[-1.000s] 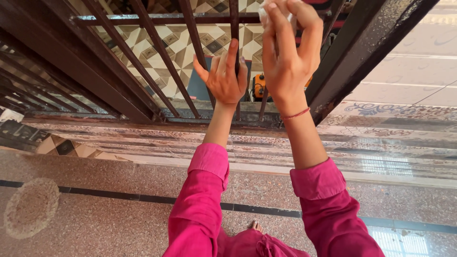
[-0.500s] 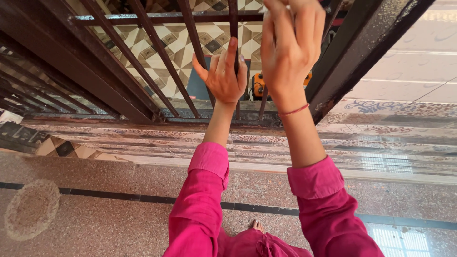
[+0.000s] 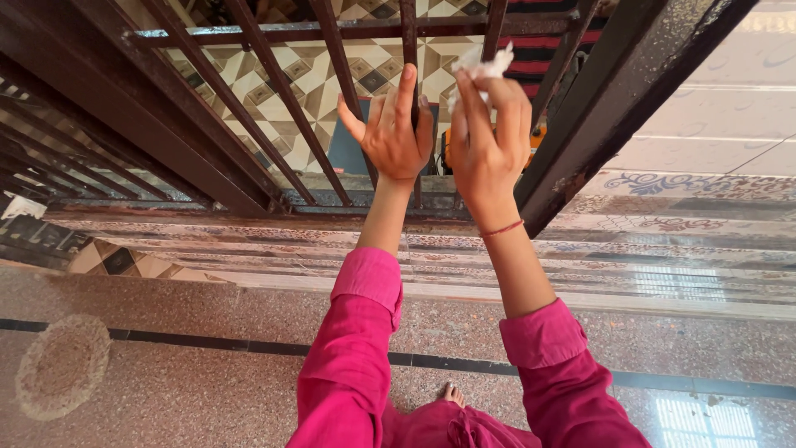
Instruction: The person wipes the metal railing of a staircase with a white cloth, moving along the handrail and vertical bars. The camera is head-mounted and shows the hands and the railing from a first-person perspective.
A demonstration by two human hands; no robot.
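Observation:
A dark brown metal grille gate with vertical bars fills the upper view. My left hand rests flat against one vertical bar, fingers spread around it. My right hand is closed on a crumpled white cloth, pressed against the neighbouring bar. A thin red thread circles my right wrist. Both arms wear bright pink sleeves.
A thick dark gate post slants at the right. Patterned tiles show behind the bars, with a small orange object beyond them. A carved stone threshold lies below, and speckled granite floor with a black stripe is underfoot.
My right hand with the white cloth has slid down the bar from near the top edge. My left hand stays on its bar.

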